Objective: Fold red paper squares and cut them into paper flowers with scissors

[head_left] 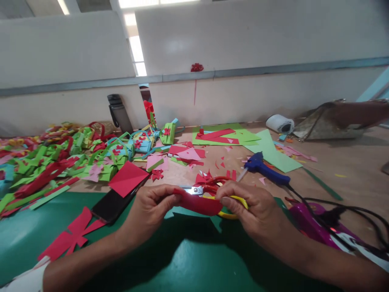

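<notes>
A curved piece of red paper (200, 204) is stretched between my hands above the green mat. My left hand (152, 209) pinches its left end between thumb and fingers. At the right end, my right hand (253, 209) is closed on the same paper. Just behind the paper are scissors (197, 190) with red and yellow handles, partly covered by the paper and my right fingers. Whether my right hand touches them, I cannot tell. Left of my left hand, a red paper cut-out (74, 233) lies on the mat, near a black phone (114, 209) with a red paper square (129, 178) over it.
Beyond my right hand lies a blue glue gun (264, 168), its cable running past a purple device (316, 223). Many small green and blue paper bags (100, 170) pile up on the left. A dark bottle (120, 113) stands by the wall; a handbag (331, 121) sits back right.
</notes>
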`<state>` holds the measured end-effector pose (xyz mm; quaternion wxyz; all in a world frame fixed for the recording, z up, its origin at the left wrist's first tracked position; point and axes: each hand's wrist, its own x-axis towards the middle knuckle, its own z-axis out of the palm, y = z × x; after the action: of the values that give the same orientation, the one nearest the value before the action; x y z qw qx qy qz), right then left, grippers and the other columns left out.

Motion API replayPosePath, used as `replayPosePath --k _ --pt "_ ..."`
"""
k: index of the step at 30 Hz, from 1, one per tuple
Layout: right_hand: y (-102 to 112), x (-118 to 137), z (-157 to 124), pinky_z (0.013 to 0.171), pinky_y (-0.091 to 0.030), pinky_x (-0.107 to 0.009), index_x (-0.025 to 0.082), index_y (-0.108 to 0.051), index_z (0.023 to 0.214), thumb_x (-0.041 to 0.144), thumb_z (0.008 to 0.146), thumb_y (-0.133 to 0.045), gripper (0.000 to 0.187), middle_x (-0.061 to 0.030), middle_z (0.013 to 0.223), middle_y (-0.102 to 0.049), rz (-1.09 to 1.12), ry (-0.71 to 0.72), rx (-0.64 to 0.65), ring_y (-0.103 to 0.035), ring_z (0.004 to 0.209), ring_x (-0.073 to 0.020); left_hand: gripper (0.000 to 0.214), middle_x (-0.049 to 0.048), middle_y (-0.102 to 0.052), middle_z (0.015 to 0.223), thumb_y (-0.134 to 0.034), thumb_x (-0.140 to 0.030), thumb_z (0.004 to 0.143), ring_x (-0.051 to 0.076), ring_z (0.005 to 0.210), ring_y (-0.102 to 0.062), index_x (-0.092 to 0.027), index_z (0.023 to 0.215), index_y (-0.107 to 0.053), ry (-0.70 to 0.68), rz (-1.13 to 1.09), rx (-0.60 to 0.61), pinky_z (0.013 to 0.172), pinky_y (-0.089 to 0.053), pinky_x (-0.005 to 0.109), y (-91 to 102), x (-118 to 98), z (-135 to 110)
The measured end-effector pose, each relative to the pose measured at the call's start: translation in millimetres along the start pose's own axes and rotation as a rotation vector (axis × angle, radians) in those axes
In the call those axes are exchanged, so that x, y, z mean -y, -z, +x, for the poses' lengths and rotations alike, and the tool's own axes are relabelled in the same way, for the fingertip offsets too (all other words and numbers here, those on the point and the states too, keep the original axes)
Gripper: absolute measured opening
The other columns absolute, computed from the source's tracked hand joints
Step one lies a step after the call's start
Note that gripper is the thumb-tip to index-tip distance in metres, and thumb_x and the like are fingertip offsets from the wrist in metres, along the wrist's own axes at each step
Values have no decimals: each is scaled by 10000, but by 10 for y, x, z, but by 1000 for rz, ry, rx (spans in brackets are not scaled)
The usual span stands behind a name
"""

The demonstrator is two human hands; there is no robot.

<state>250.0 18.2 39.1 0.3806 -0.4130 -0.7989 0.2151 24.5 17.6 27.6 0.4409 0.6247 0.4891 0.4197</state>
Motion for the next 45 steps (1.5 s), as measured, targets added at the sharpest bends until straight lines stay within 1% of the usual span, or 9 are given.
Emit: replayPosePath --k 8,15,19,26,28,31,37,42,45 --pt "0 -2 -7 508 -381 -273 226 -504 693 246 906 -407 235 8 613 -544 -54 -124 8 -504 555 -165 109 21 -650 643 -705 -256 710 135 605 -562 -156 670 -687 45 -41 20 535 -426 213 -21 -56 -31" --pt "-25 -99 30 521 -367 -279 228 -460 685 309 933 -364 278 20 624 -500 -25 -265 91 -469 570 -162 180 12 -649 675 -721 -300 735 143 650 -633 -141 680 -655 219 -512 192 673 -534 281 -39 -2 -15" --pt "-38 -120 41 530 -394 -278 224 -478 687 322 930 -369 283 14 632 -508 -6 -281 111 -478 585 -165 208 42 -670 730 -683 -332 779 137 660 -632 -124 777 -693 279 -638 215 642 -558 274 -68 12 -18" --pt "-47 -102 46 523 -409 -272 212 -504 681 294 921 -393 276 4 635 -546 17 -283 108 -501 581 -162 228 42 -667 752 -709 -351 746 154 683 -637 -130 798 -694 275 -597 239 661 -560 298 -70 18 -45" --pt "-48 -95 44 516 -404 -265 217 -494 676 297 920 -396 275 11 628 -532 24 -266 88 -486 567 -155 206 40 -665 727 -711 -330 737 162 675 -636 -128 768 -690 260 -517 239 670 -553 312 -63 -7 -43" --pt "-48 -56 36 536 -409 -262 219 -494 676 286 911 -402 261 12 636 -526 47 -234 67 -486 576 -150 162 23 -637 643 -702 -280 722 136 592 -600 -125 689 -667 201 -311 168 585 -505 242 -38 -71 -29" --pt "-68 23 -4 554 -424 -233 197 -574 736 303 875 -507 187 27 619 -580 342 -331 280 -544 580 -131 183 -38 -519 576 -545 -284 836 77 499 -423 -163 752 -653 9 -25 19 461 -347 168 32 -113 41" --pt "-136 -5 -47 574 -454 -243 177 -594 814 428 875 -545 263 14 650 -606 500 -400 359 -582 604 -141 150 -23 -569 655 -556 -282 822 86 539 -459 -158 803 -637 100 -21 71 476 -359 174 -19 -108 83" --pt "-152 -14 -67 666 -501 -289 190 -602 934 398 905 -517 226 -47 883 -666 351 -318 250 -633 770 -185 162 -55 -538 569 -628 -270 762 83 474 -460 -161 878 -598 158 -122 55 448 -373 180 -31 -106 95"
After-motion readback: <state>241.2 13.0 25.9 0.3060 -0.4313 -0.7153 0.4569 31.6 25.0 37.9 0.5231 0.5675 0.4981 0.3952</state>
